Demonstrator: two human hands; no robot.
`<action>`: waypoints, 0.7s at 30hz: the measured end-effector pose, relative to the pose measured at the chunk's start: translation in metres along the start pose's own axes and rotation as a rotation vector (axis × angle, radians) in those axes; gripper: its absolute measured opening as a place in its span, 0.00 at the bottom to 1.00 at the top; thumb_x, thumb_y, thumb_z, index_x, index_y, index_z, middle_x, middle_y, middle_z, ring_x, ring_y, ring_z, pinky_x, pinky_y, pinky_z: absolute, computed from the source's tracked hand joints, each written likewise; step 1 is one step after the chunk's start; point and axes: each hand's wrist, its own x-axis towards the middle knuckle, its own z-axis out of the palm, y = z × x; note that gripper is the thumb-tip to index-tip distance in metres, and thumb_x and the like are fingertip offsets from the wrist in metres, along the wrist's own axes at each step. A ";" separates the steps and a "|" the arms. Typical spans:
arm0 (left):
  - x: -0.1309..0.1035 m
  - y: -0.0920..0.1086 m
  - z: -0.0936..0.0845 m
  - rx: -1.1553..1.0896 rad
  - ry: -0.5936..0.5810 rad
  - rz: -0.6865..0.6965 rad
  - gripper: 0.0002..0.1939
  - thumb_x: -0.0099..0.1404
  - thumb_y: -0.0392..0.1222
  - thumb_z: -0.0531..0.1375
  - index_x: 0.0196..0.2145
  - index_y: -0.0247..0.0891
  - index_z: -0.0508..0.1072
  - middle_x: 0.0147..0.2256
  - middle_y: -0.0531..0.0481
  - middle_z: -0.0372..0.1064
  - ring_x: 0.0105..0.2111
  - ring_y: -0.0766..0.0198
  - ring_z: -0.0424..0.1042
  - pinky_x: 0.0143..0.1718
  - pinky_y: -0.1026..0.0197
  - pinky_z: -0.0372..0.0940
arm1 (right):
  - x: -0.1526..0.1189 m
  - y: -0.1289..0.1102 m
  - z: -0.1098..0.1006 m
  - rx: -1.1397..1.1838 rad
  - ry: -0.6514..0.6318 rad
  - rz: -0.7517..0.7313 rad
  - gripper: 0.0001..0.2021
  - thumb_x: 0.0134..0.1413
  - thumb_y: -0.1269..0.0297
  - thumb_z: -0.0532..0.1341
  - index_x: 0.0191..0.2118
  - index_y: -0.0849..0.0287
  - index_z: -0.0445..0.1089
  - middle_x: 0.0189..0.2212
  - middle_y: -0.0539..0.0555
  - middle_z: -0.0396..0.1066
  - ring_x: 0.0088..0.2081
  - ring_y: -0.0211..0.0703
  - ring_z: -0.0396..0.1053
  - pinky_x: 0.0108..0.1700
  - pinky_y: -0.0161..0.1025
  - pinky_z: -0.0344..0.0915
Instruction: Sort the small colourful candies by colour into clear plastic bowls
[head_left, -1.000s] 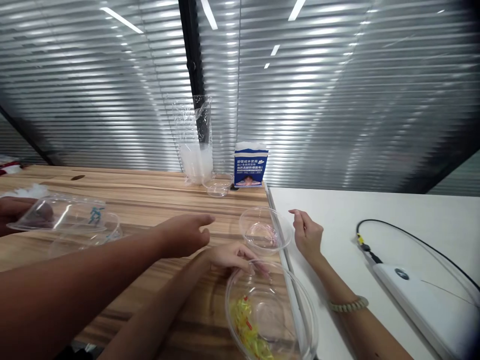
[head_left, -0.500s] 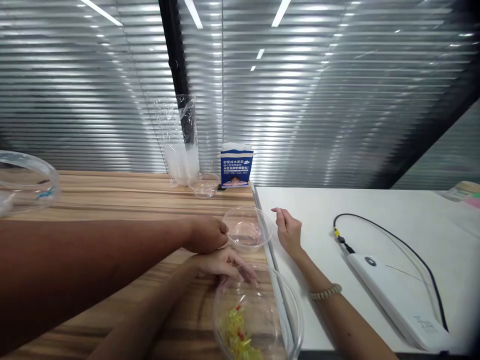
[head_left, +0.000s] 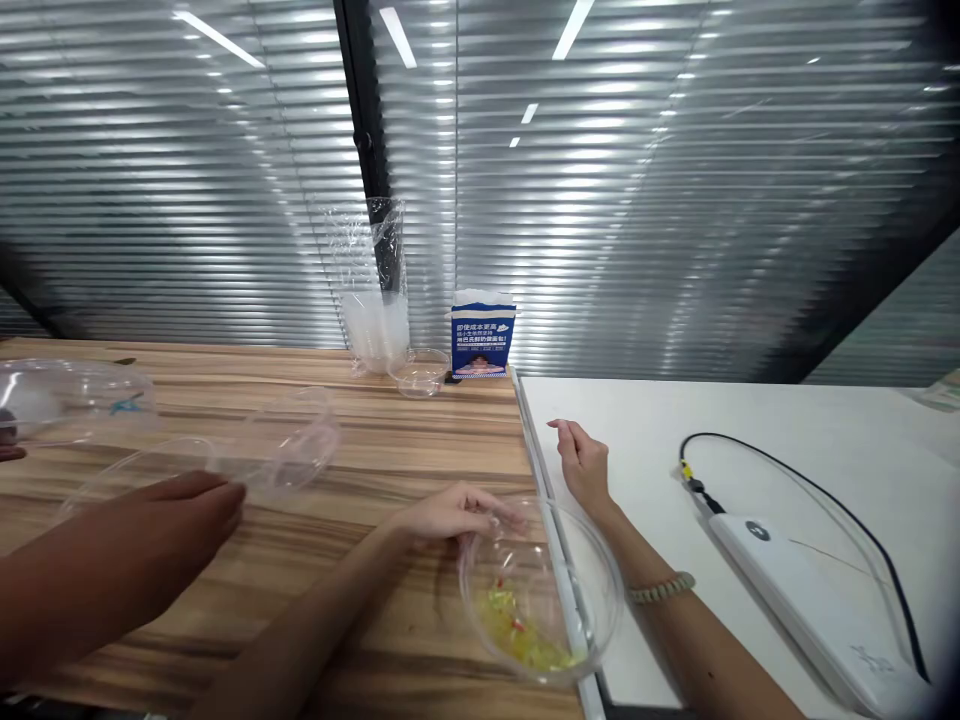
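While left hand (head_left: 450,515) fingers pinch rim of clear bowl (head_left: 541,590) at desk (head_left: 390,450) seam, right hand (head_left: 581,465) rests half-curled, empty. Bowl judged light, thin, flexible, slippery; grip rim.

Tilted clear bowl (head_left: 541,590); yellow bits inside
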 end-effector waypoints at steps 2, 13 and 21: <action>0.012 -0.006 0.004 -0.008 -0.071 0.022 0.19 0.54 0.36 0.59 0.44 0.37 0.78 0.38 0.47 0.77 0.15 0.74 0.62 0.17 0.68 0.56 | 0.000 0.001 0.000 -0.012 -0.008 0.001 0.25 0.63 0.49 0.46 0.37 0.62 0.73 0.15 0.45 0.57 0.17 0.35 0.55 0.25 0.34 0.55; 0.015 -0.007 0.003 -0.120 0.232 0.045 0.24 0.51 0.34 0.55 0.46 0.34 0.77 0.18 0.55 0.66 0.14 0.75 0.48 0.15 0.70 0.47 | 0.001 0.001 0.001 -0.023 -0.051 -0.003 0.23 0.62 0.51 0.47 0.37 0.62 0.74 0.16 0.48 0.62 0.18 0.37 0.59 0.25 0.34 0.56; 0.020 -0.011 0.004 -0.203 0.311 0.052 0.22 0.48 0.36 0.56 0.42 0.36 0.79 0.30 0.51 0.73 0.17 0.76 0.50 0.17 0.70 0.47 | 0.001 0.003 0.000 -0.026 -0.071 -0.010 0.23 0.61 0.52 0.47 0.37 0.62 0.74 0.15 0.47 0.62 0.18 0.37 0.58 0.24 0.34 0.55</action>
